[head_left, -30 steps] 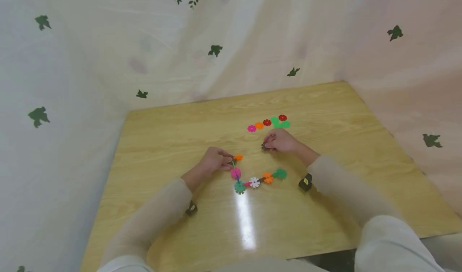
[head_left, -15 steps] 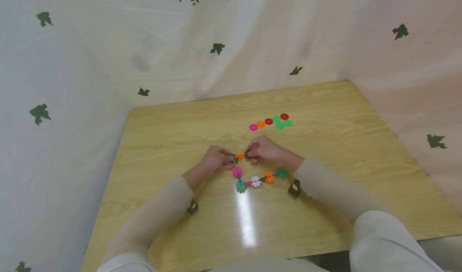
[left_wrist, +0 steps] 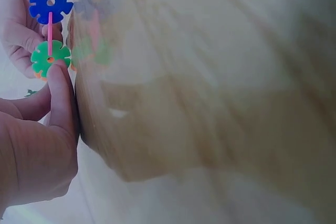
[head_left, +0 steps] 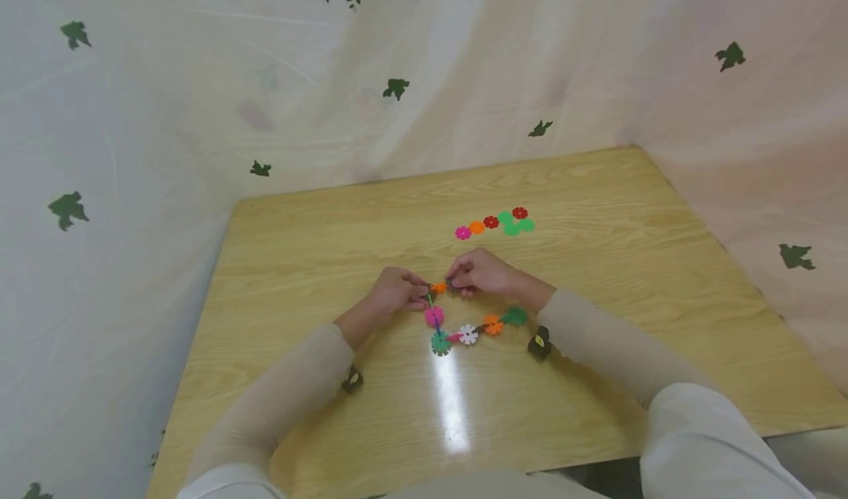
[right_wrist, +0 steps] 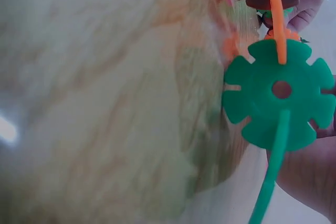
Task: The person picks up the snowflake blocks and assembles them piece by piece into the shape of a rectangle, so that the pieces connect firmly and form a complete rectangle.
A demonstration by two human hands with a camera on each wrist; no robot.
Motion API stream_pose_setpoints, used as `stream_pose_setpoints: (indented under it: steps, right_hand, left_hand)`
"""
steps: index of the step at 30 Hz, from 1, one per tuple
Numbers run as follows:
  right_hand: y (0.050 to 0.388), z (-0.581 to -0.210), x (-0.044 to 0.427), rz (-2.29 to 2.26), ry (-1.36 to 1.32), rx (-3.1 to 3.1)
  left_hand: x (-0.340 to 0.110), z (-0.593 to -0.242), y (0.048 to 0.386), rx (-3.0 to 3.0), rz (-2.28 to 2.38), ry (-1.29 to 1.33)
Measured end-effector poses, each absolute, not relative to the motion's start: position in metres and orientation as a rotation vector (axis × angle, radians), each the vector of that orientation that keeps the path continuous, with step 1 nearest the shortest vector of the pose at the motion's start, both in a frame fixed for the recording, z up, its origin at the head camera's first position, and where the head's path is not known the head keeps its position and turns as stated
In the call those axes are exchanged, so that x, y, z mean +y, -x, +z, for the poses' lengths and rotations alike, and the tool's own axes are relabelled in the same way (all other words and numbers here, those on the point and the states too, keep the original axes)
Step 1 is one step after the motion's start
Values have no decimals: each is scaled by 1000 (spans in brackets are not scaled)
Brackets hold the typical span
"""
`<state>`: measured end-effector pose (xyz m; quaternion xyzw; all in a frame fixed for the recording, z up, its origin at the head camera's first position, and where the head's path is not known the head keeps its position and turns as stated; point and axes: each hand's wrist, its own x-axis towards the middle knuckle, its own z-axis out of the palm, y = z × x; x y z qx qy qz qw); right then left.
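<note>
My left hand (head_left: 397, 291) pinches the upper end of a bent chain of notched interlocking plastic discs, its thumb and fingertip at a green disc (left_wrist: 51, 56) in the left wrist view. Beyond those fingertips an orange disc (head_left: 439, 287) sticks out. Close on its right, my right hand (head_left: 486, 272) pinches a dark disc (head_left: 452, 284); whether it is slotted into the orange one cannot be made out. Down the chain come a pink disc (head_left: 433, 316), a teal disc (head_left: 440, 343), a white disc (head_left: 468, 334), another orange disc (head_left: 493, 325) and a green disc (head_left: 515, 316) at the far end.
Behind the right hand, loose discs lie in a row: a pink one (head_left: 463, 232), an orange one (head_left: 477, 227), red ones (head_left: 491, 222) and light green ones (head_left: 511, 229). The wooden table (head_left: 318, 249) meets a hanging cloth (head_left: 318, 101) at its back and sides.
My right hand has moved left and toward me with the dark disc, from below the loose discs to beside the orange disc. The left hand has stayed in place.
</note>
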<state>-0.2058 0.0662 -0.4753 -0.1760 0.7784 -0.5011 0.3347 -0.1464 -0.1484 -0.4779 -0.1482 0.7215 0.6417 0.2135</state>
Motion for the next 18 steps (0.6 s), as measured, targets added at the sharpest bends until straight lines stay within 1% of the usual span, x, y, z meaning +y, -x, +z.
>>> stream_pose_setpoints:
  steps: [8, 15, 18]
  right_hand:
    - [208, -478, 59, -1219, 550, 2143]
    - [209, -479, 52, -1265, 450, 2146]
    - [209, -479, 50, -1278, 447, 2148]
  left_hand:
    - [-148, -480, 146, 2008, 1804, 434]
    - [-148, -478, 145, 2007, 1831, 454]
    - [-147, -478, 145, 2004, 1843, 458]
